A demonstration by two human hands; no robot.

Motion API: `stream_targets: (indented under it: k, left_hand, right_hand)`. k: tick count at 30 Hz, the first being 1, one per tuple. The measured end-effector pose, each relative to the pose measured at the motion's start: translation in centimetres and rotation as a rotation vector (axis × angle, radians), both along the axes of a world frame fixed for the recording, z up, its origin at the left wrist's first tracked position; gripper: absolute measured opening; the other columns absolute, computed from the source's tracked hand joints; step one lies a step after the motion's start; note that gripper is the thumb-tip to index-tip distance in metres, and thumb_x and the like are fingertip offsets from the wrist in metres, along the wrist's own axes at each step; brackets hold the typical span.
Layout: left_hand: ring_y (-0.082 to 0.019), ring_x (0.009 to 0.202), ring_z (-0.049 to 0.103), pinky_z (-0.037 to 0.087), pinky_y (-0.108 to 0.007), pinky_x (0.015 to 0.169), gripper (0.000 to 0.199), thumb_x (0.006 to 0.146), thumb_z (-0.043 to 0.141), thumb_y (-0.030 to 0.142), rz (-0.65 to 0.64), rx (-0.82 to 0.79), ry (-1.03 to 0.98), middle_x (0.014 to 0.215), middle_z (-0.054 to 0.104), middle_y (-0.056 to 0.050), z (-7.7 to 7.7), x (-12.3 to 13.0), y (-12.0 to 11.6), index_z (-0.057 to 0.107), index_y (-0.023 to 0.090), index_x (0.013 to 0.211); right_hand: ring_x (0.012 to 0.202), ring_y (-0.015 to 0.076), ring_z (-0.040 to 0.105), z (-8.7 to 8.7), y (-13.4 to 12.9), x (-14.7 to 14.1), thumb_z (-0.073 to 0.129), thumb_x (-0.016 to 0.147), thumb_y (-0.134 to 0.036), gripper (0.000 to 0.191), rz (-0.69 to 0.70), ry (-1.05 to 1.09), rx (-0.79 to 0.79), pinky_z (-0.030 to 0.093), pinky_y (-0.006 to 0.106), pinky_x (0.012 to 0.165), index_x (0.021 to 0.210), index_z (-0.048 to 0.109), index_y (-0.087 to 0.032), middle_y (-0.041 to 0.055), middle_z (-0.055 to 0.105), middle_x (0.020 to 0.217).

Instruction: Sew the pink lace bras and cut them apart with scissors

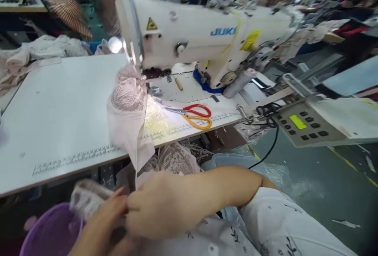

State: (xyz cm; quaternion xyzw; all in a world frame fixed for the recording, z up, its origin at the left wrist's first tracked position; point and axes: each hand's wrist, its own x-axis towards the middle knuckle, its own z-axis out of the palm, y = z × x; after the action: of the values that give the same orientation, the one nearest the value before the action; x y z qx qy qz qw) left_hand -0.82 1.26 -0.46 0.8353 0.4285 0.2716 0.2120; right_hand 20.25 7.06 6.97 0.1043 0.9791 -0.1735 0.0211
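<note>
My right hand (161, 205) reaches across low in front of the table edge, its fingers curled closed. What is inside them is hidden. Close against it, my left hand (103, 220) is smeared by motion and its fingers are hard to read. Beside the left hand shows a blurred piece of pale patterned cloth (88, 199). A pale pink lace bra (126, 98) lies under the head of the white sewing machine (189, 32). Its lower cloth hangs over the table edge, and a thin strip runs down toward my hands.
Scissors (196, 115) with red and orange handles lie on the white table (67, 102). A thread cone (240, 83) and a control panel (307, 124) are to the right. More lace pieces (178, 157) hang below the edge. At lower left is a purple bucket (53, 230).
</note>
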Motion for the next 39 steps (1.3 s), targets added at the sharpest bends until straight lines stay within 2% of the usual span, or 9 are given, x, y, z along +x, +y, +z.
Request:
stream_targets:
  k: [5,15,18,21,23,27,30,34,39]
  left_hand:
    - [-0.011,0.056,0.059,0.045,-0.017,0.050,0.014,0.086,0.051,0.031,-0.022,-0.362,-0.146,0.068,0.066,0.002,-0.8,1.1,0.9,0.062,0.022,0.086]
    - [-0.009,0.043,0.040,0.030,-0.019,0.038,0.033,0.073,0.067,0.048,0.368,-0.844,-0.574,0.051,0.052,0.000,-1.4,0.4,1.0,0.064,0.017,0.062]
    - [-0.011,0.044,0.044,0.033,-0.019,0.039,0.031,0.070,0.070,0.047,0.410,-0.901,-0.598,0.054,0.058,-0.003,-1.3,-0.6,1.3,0.070,0.017,0.067]
    - [-0.016,0.049,0.055,0.042,-0.022,0.042,0.024,0.076,0.066,0.040,0.180,-0.877,-0.444,0.061,0.065,-0.007,-1.2,-2.1,2.0,0.075,0.019,0.080]
    - [-0.021,0.063,0.063,0.049,-0.024,0.052,0.022,0.076,0.065,0.031,0.057,-0.720,-0.301,0.075,0.069,-0.008,-1.2,-2.6,2.4,0.074,0.021,0.094]
    - [-0.023,0.086,0.064,0.051,-0.026,0.075,0.041,0.073,0.067,0.014,0.031,-0.315,-0.231,0.097,0.068,-0.007,-1.1,-1.4,2.8,0.064,0.027,0.112]
    - [-0.020,0.091,0.062,0.048,-0.025,0.080,0.035,0.075,0.063,0.010,0.014,-0.240,-0.276,0.098,0.067,-0.005,-0.9,0.6,2.8,0.063,0.027,0.106]
    - [-0.017,0.075,0.058,0.047,-0.023,0.066,0.002,0.079,0.062,0.020,0.167,-0.478,-0.429,0.081,0.063,-0.003,-0.6,2.3,3.2,0.062,0.020,0.080]
    - [-0.013,0.061,0.051,0.042,-0.021,0.053,0.020,0.076,0.069,0.033,0.252,-0.900,-0.747,0.073,0.057,-0.002,-0.9,1.9,3.3,0.058,0.018,0.068]
  right_hand:
    - [0.068,0.0136,0.052,-0.5,2.5,1.9,0.049,0.091,-0.017,0.014,-0.108,-0.077,-0.160,0.033,0.026,0.052,0.086,0.062,-0.013,0.0041,0.061,0.083]
    - [0.075,0.0125,0.053,-3.9,6.3,2.1,0.063,0.081,-0.020,0.012,-0.171,0.026,-0.537,0.038,0.022,0.064,0.088,0.057,-0.013,0.0023,0.061,0.084]
    - [0.075,0.0120,0.051,-4.0,5.9,2.0,0.061,0.077,-0.010,0.011,-0.147,0.092,-0.496,0.037,0.023,0.066,0.086,0.055,-0.014,0.0012,0.060,0.085]
    - [0.070,0.0106,0.049,-3.7,5.4,1.9,0.053,0.078,-0.007,0.010,-0.156,0.150,-0.499,0.037,0.022,0.064,0.084,0.054,-0.015,-0.0005,0.059,0.080]
    - [0.067,0.0099,0.049,-3.4,5.2,1.7,0.052,0.076,-0.007,0.013,-0.166,0.171,-0.525,0.037,0.022,0.063,0.086,0.055,-0.015,-0.0010,0.059,0.078]
    - [0.064,0.0101,0.050,-3.3,5.5,1.2,0.049,0.075,-0.010,0.016,-0.190,0.137,-0.612,0.038,0.022,0.060,0.089,0.055,-0.015,-0.0021,0.057,0.074]
    - [0.063,0.0100,0.049,-3.4,5.7,1.0,0.048,0.076,-0.009,0.017,-0.197,0.140,-0.646,0.038,0.022,0.060,0.089,0.055,-0.016,-0.0027,0.055,0.071]
    - [0.066,0.0100,0.050,-3.2,6.1,1.1,0.049,0.079,-0.008,0.015,-0.164,0.157,-0.667,0.038,0.021,0.061,0.091,0.055,-0.014,-0.0008,0.058,0.077]
    - [0.070,0.0104,0.053,-2.5,6.7,1.2,0.047,0.085,-0.007,0.010,-0.194,0.087,-0.633,0.038,0.021,0.062,0.087,0.054,-0.013,0.0010,0.064,0.078]
